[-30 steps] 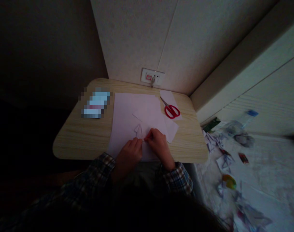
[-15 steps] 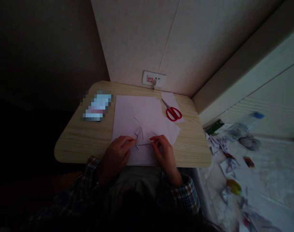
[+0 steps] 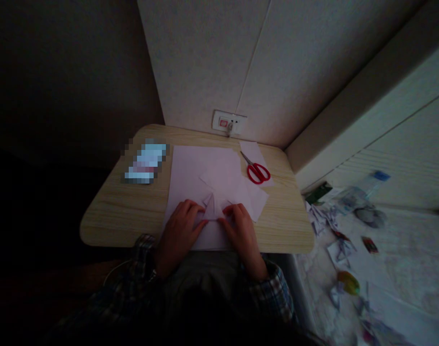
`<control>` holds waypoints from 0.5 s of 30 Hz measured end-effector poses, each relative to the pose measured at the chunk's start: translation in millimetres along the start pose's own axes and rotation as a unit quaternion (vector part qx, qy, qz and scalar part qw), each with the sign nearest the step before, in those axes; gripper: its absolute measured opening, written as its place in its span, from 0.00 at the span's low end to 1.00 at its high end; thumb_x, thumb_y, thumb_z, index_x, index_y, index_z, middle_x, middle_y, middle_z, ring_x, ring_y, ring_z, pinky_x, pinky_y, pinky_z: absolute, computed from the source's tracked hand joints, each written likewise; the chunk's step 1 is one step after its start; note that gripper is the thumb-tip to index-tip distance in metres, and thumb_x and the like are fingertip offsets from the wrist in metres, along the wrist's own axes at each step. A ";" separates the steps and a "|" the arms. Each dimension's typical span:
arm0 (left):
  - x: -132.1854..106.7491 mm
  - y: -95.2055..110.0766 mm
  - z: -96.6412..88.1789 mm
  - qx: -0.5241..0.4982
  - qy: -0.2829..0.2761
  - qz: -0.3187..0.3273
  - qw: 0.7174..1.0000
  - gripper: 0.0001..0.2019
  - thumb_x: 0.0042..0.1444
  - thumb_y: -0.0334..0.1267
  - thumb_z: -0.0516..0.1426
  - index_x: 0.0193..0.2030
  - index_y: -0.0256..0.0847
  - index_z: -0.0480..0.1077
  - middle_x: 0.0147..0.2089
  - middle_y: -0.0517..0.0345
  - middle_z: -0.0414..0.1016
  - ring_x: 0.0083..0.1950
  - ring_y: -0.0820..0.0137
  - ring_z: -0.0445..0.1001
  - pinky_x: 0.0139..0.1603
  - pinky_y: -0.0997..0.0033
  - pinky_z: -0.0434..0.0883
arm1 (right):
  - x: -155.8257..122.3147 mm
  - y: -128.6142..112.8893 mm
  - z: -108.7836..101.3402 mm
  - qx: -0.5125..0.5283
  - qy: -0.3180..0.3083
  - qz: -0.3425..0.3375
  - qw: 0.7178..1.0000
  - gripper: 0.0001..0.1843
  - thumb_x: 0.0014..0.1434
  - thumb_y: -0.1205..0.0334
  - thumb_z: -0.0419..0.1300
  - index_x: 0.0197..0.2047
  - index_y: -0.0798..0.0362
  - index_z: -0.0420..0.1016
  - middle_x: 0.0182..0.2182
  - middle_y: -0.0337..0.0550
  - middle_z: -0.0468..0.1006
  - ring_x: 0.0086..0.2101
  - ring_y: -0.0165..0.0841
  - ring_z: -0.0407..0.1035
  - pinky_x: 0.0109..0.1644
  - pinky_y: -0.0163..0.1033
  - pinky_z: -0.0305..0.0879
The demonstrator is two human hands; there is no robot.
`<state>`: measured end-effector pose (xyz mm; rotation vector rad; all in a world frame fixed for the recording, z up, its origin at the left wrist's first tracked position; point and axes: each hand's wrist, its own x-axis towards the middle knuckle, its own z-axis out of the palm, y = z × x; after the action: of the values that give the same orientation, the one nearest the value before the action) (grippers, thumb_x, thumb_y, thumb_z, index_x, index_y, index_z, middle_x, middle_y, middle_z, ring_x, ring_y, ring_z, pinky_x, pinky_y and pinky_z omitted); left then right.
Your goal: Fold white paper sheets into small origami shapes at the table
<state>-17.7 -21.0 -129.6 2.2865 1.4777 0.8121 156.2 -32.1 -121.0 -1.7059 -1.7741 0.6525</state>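
Note:
A small piece of folded white paper (image 3: 213,209) with a pointed top lies over the white sheets (image 3: 205,161) on the small wooden table (image 3: 125,211). My left hand (image 3: 179,230) pinches its left lower corner between thumb and fingers. On the opposite corner, my right hand (image 3: 241,230) grips the paper the same way, thumb along the bottom edge. Red-handled scissors (image 3: 257,172) rest closed on a paper strip (image 3: 250,149) at the table's far right.
A phone with a lit, blurred screen (image 3: 146,163) lies at the table's left. Behind the table is a wall socket (image 3: 229,122) with a plug. Right of the table, a bed (image 3: 407,245) holds paper scraps, a clear bottle (image 3: 363,192) and a yellow-green object (image 3: 348,282).
My fingers have closed in on the folded paper's lower corners, and its bottom edge now lies straight between my thumbs. The view has tilted slightly.

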 end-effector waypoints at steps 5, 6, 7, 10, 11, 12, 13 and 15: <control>4.1 -0.9 -2.3 -0.083 0.018 -0.056 0.995 0.06 0.55 0.36 0.57 0.39 0.39 0.69 0.38 0.55 0.72 0.40 0.63 0.72 0.43 0.60 0.72 | 0.3 -2.9 1.4 0.064 -0.004 0.018 0.998 0.04 0.54 0.65 0.58 0.33 0.51 0.64 0.27 0.37 0.71 0.29 0.33 0.66 0.35 0.38 0.63; 5.7 -1.2 -3.7 -0.108 0.015 -0.068 0.992 0.06 0.55 0.37 0.57 0.38 0.39 0.70 0.37 0.55 0.73 0.38 0.64 0.72 0.41 0.62 0.72 | 0.6 -4.4 1.3 0.082 -0.002 0.020 0.996 0.05 0.54 0.65 0.58 0.32 0.50 0.64 0.27 0.36 0.70 0.28 0.32 0.66 0.34 0.37 0.63; 7.4 -1.2 -5.5 -0.130 0.011 -0.077 0.989 0.06 0.54 0.37 0.58 0.37 0.39 0.71 0.35 0.56 0.74 0.36 0.66 0.73 0.39 0.64 0.72 | 0.8 -6.3 0.9 0.108 0.001 0.022 0.994 0.05 0.53 0.65 0.58 0.32 0.50 0.63 0.26 0.35 0.70 0.28 0.31 0.65 0.33 0.36 0.63; 13.2 1.2 -13.7 -0.184 0.003 -0.091 0.979 0.07 0.52 0.40 0.58 0.33 0.39 0.72 0.30 0.59 0.75 0.29 0.70 0.72 0.32 0.71 0.71 | 1.5 -14.6 -3.7 0.195 0.019 0.029 0.980 0.07 0.51 0.65 0.60 0.31 0.50 0.64 0.26 0.35 0.69 0.28 0.30 0.64 0.33 0.35 0.62; 15.0 3.0 -17.4 -0.206 0.006 -0.099 0.973 0.07 0.51 0.40 0.59 0.32 0.39 0.72 0.29 0.60 0.75 0.28 0.71 0.72 0.32 0.72 0.71 | 1.5 -18.0 -6.2 0.216 0.025 0.029 0.976 0.07 0.50 0.64 0.61 0.31 0.50 0.64 0.26 0.35 0.68 0.28 0.30 0.64 0.33 0.35 0.62; 16.7 5.4 -21.3 -0.234 0.015 -0.111 0.966 0.07 0.50 0.41 0.59 0.31 0.39 0.72 0.29 0.60 0.75 0.29 0.71 0.72 0.33 0.72 0.71 | 1.4 -21.6 -9.1 0.233 0.032 0.028 0.971 0.07 0.50 0.64 0.61 0.31 0.50 0.65 0.26 0.35 0.69 0.29 0.30 0.64 0.34 0.35 0.62; 18.3 8.2 -25.5 -0.259 0.021 -0.124 0.958 0.08 0.49 0.41 0.60 0.30 0.39 0.72 0.29 0.60 0.75 0.30 0.71 0.72 0.34 0.72 0.70 | 1.2 -25.1 -12.1 0.249 0.037 0.025 0.968 0.07 0.50 0.64 0.62 0.31 0.50 0.65 0.27 0.35 0.69 0.29 0.30 0.64 0.34 0.35 0.62; 20.9 14.9 -34.3 -0.303 0.033 -0.143 0.942 0.08 0.48 0.42 0.60 0.29 0.39 0.72 0.28 0.61 0.75 0.31 0.70 0.72 0.35 0.73 0.70 | 0.3 -31.6 -18.4 0.272 0.041 0.022 0.961 0.07 0.51 0.63 0.62 0.33 0.51 0.67 0.27 0.35 0.69 0.30 0.30 0.65 0.36 0.35 0.62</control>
<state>-20.9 -10.3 -88.3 1.5664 1.3060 1.0772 146.7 -34.6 -85.8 -1.3694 -1.3371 0.9677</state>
